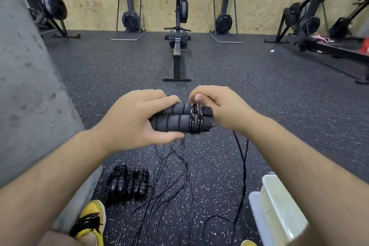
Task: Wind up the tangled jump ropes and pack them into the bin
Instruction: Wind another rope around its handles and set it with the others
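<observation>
Mid-wind on one rope. Left hand [137,122] is wrapped around the two foam handles [175,121], held side by side and roughly level above the floor. Right hand [217,110] pinches the cord [196,118] between thumb and fingers at the handles' right end, where a few turns sit around both handles

The rest hangs from under the handles into the loose strands [175,175] on the floor. Several lines run together there, so I can't tell which one is mine or whether it's snagged

A few wound bundles [127,183] lie by my yellow shoe [93,217], not in the bin. Bin [279,201] is on the floor at lower right, just beside my right forearm; can't see inside

My read on next: lay more turns around the handles, right hand keeping tension, left clamping so the pair doesn't splay. Draw slack in slowly so it doesn't drag neighbouring strands. Then tuck the tail and move all the bundles to the bin
</observation>
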Demonstrator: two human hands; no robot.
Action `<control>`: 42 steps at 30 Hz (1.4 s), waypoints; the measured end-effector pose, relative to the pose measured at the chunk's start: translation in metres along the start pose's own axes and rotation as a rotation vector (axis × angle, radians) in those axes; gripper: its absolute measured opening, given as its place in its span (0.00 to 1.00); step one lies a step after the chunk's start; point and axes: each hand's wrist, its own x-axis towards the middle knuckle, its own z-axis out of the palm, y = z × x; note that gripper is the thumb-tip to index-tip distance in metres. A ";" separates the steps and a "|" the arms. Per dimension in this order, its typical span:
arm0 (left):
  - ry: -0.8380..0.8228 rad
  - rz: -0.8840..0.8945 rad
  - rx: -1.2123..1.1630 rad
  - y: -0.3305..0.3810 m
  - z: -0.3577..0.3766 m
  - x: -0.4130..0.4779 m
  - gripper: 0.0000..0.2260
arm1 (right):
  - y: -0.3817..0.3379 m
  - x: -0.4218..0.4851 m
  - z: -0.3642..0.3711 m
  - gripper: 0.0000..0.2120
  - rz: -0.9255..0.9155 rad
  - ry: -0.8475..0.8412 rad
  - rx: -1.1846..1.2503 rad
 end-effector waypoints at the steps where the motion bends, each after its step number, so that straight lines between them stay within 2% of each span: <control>1: 0.012 -0.010 -0.005 0.002 -0.001 0.000 0.23 | 0.001 0.000 0.004 0.14 0.009 -0.010 0.049; 3: 0.046 -0.034 -0.005 0.004 0.000 -0.001 0.23 | 0.002 -0.002 0.011 0.04 0.029 -0.056 0.171; 4: 0.065 -0.048 0.002 0.005 0.001 -0.002 0.23 | -0.002 -0.003 0.014 0.07 0.049 -0.079 0.223; 5: 0.081 -0.060 0.013 0.006 0.003 -0.002 0.24 | -0.005 -0.004 0.018 0.13 0.080 -0.094 0.246; 7: 0.098 -0.071 0.049 0.006 0.006 -0.002 0.26 | -0.013 -0.005 0.029 0.20 0.169 -0.144 0.172; 9: 0.110 -0.086 0.089 0.005 0.009 -0.002 0.27 | -0.020 -0.004 0.044 0.14 0.249 -0.227 0.095; 11: 0.128 -0.126 0.128 0.000 0.011 -0.002 0.28 | -0.026 -0.005 0.046 0.10 0.284 -0.230 0.092; 15: 0.145 -0.217 0.249 -0.018 0.011 -0.003 0.28 | -0.044 -0.009 0.045 0.12 0.309 -0.229 0.221; 21: 0.107 -0.271 0.413 -0.040 0.014 -0.005 0.28 | -0.054 -0.011 0.043 0.14 0.314 -0.261 0.194; 32: 0.035 -0.273 0.470 -0.047 0.019 -0.006 0.26 | -0.061 -0.016 0.034 0.16 0.344 -0.278 0.253; 35: 0.015 -0.253 0.502 -0.047 0.018 -0.005 0.26 | -0.066 -0.016 0.031 0.15 0.290 -0.278 0.108; 38: -0.026 -0.211 0.527 -0.046 0.020 -0.004 0.26 | -0.071 -0.019 0.025 0.15 0.166 -0.265 -0.226; 42: -0.063 -0.174 0.533 -0.040 0.027 -0.005 0.25 | -0.075 -0.020 0.013 0.12 0.038 -0.119 -0.568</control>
